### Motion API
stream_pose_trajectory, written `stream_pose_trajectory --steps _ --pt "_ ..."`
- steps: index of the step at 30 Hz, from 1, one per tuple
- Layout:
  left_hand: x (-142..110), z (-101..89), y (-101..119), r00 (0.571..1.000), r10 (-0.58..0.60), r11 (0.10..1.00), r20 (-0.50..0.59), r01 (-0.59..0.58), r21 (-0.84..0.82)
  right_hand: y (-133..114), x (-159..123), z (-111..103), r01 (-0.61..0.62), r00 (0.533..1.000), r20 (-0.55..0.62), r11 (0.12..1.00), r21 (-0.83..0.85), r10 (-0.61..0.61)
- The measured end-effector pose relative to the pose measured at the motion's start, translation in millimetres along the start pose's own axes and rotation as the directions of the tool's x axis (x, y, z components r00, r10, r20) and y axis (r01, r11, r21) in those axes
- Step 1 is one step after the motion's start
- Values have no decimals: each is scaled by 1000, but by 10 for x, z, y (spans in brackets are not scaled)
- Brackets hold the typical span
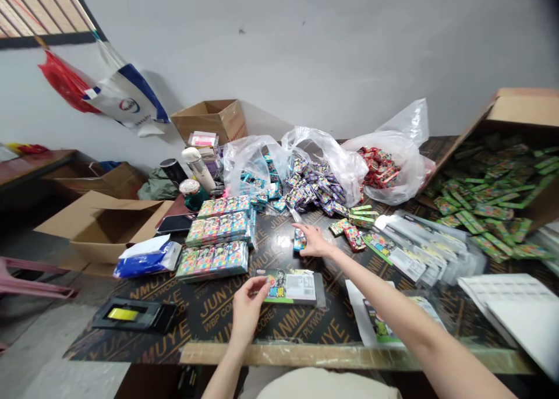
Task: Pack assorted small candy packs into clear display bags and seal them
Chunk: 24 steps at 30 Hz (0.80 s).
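Observation:
My right hand (313, 242) reaches over the middle of the table, its thumb and fingers around a small blue packet (299, 240). Nearer to me, my left hand (250, 306) has its fingers curled and pinched at the left end of a flat clear sleeve with a printed card (297, 286), which lies on the table. Just right of my right hand are a small red packet (354, 238) and a few green packets (363, 212). Behind it is a heap of purple packets (317, 186) spilling from a clear bag.
Stacked wrapped packs (213, 259) stand on the left, near a tissue pack (148, 258) and a black tape dispenser (133, 315). At right lie overlapping clear sleeves (421, 250), white sheets (515, 306) and a tipped carton (522, 105) of green packets. A bag of red packets (379, 169) sits behind.

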<state>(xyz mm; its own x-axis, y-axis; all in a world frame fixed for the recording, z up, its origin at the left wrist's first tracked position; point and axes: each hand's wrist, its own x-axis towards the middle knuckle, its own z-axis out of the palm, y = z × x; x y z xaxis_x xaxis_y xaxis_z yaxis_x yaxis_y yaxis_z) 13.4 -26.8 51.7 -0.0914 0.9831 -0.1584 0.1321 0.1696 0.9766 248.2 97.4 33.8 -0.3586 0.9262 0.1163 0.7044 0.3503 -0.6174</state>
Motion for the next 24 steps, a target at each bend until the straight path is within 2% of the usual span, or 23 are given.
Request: stream_pose_trajectory --steps 2,4,6,8,10,12,16,18,20,21,22,24 --pt "63 183 130 979 -165 947 116 190 -258 -179 -121 33 53 998 -32 977 205 -47" --pt "129 351 227 911 -269 805 312 391 -446 -372 -327 43 132 991 -67 851 509 -113" --pt "186 494 282 850 -287 707 443 499 -500 -525 -582 9 159 986 -80 717 679 -144" --pt "219 611 305 847 -294 706 442 504 -497 -602 -828 -74 150 989 -86 764 628 -123" --pt "222 708 315 872 -289 750 396 463 -472 -610 -1019 -184 145 988 -119 874 464 -101" --pt "203 791 328 881 -263 791 394 431 -434 -587 -1138 -288 169 981 -139 944 285 -134" --pt "174 895 342 884 -209 870 417 363 -333 -551 -1223 -405 221 968 -136 973 73 -210" --pt "194 881 313 892 -139 941 430 254 -223 -514 -1244 -431 213 966 -155 977 23 -207" --pt "233 811 246 896 23 1000 444 -16 -21 -425 -1277 -447 181 966 -186 983 -14 -180" --pt "254 760 198 874 124 975 470 -196 108 -361 -1300 -450 157 967 -201 987 -30 -159" --pt "272 705 143 833 208 899 513 -370 237 -288 -1326 -446 130 968 -209 990 -47 -137" --pt "294 607 25 735 260 671 626 -603 431 -141 -1383 -415 90 974 -201 993 -74 -103"
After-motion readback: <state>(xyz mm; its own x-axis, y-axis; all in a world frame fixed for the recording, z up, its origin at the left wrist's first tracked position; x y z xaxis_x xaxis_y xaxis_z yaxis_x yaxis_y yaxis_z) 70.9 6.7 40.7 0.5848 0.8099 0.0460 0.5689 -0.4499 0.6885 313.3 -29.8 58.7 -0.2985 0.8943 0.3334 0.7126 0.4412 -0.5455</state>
